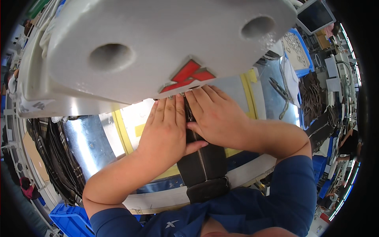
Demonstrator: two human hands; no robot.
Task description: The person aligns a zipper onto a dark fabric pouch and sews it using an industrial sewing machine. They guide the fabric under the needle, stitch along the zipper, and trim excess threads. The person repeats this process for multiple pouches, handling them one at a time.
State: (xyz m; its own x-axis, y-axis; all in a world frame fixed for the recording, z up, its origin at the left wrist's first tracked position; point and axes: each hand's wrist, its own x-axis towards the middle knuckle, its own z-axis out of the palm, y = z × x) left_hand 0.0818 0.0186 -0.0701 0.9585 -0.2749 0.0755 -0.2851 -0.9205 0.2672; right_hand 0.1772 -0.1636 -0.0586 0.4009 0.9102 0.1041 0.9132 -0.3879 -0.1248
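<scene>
A black fabric piece point(216, 164) with a metal zipper point(201, 158) down its middle runs from my body toward the grey sewing machine point(181, 35). My left hand point(164, 130) lies flat along the zipper's left side, thumb stretched across the fabric. On the other side my right hand point(217, 116) presses flat, its fingers straight and its thumb by the zipper. Both sets of fingertips reach the lower edge of the machine head, which hides the needle area and the fabric's far end. The near end of the fabric is folded against my shirt.
Dark fabric pieces hang in a stack point(59, 158) at the left, above a blue crate point(71, 219). Pliers or snips point(279, 87) lie on the metal table at the right. Beyond are a blue tray point(298, 51) of small parts and a dark heap of pieces point(314, 94).
</scene>
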